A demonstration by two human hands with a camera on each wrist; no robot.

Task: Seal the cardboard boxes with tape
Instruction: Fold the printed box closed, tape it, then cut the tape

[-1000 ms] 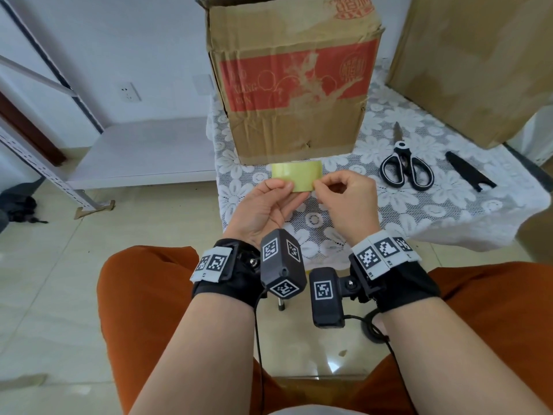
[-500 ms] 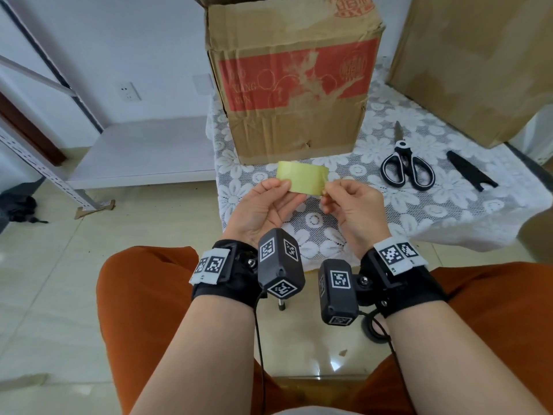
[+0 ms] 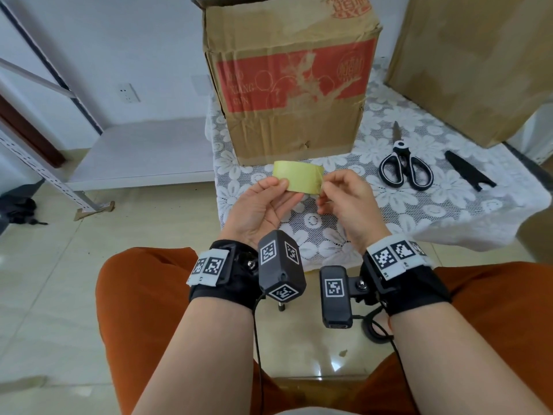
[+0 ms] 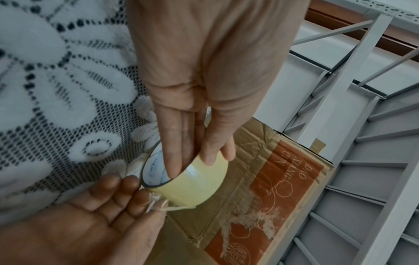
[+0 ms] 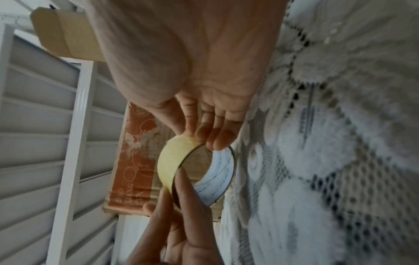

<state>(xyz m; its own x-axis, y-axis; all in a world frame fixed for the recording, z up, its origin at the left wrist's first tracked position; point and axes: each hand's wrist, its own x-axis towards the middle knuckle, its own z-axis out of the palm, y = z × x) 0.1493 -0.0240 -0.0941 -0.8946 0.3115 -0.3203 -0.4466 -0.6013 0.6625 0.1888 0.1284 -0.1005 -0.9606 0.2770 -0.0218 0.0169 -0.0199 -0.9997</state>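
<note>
A yellowish tape roll (image 3: 299, 181) is held above the table's front edge. My left hand (image 3: 278, 187) grips it, fingers (image 4: 176, 161) inside the white core and thumb on the outer face of the tape roll (image 4: 192, 184). My right hand (image 3: 324, 188) pinches the tape's loose end (image 4: 158, 204) at the roll's right edge, thumb and forefinger together, as the right wrist view shows of my right hand (image 5: 192, 136) on the tape roll (image 5: 174, 161). Behind stands a worn cardboard box with a red print (image 3: 293, 85), a top flap raised.
A larger plain cardboard box (image 3: 478, 61) leans at the back right. Black-handled scissors (image 3: 405, 166) and a black sheath (image 3: 466, 175) lie on the lace-covered table (image 3: 449, 211) to the right. A white metal shelf (image 3: 134, 151) stands left. My knees are under the table's edge.
My right wrist has shifted slightly right and its fingertips have moved to the roll's right edge, lifting the loose end. The roll has tilted a little; the left hand keeps its grip.
</note>
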